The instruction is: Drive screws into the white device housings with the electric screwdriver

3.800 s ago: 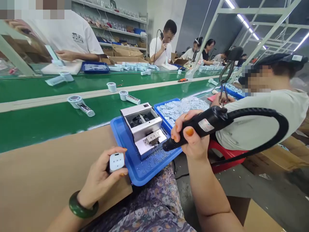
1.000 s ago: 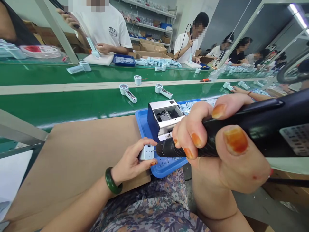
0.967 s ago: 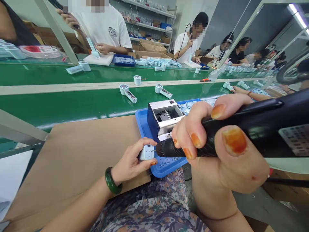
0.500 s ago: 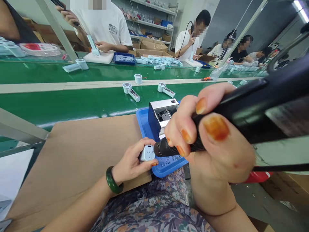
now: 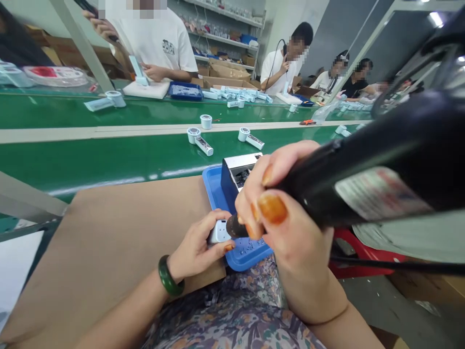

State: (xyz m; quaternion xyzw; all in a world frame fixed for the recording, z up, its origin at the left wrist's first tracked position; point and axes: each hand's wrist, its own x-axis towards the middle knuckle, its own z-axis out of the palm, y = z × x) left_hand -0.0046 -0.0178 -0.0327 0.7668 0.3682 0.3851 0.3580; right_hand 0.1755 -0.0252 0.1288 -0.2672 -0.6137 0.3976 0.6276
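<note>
My left hand (image 5: 198, 246) is closed around a light-blue plastic housing (image 5: 219, 231), whose end face with small holes points up and to the right. Fingers of my right hand (image 5: 286, 218) wrap round a thick black electric screwdriver (image 5: 327, 179) with a label on its side. The screwdriver's dark nose touches or nearly touches the housing's right side; its bit is hidden. Just behind the hands, a box-shaped screw feeder (image 5: 232, 177) stands in a blue tray (image 5: 212, 182), and small loose screws (image 5: 250, 245) lie in the tray's near part.
A brown board (image 5: 145, 228) covers the bench in front of me. On the green conveyor (image 5: 109, 169) stand several light-blue fan-like units (image 5: 203, 144). Co-workers (image 5: 156, 48) sit across it beside a dark-blue tray (image 5: 185, 91). A red stool (image 5: 359, 252) is at the right.
My right hand and the screwdriver have shifted left and down, nearer to my left hand. More of the screwdriver's label shows. My left hand keeps its grip on the housing.
</note>
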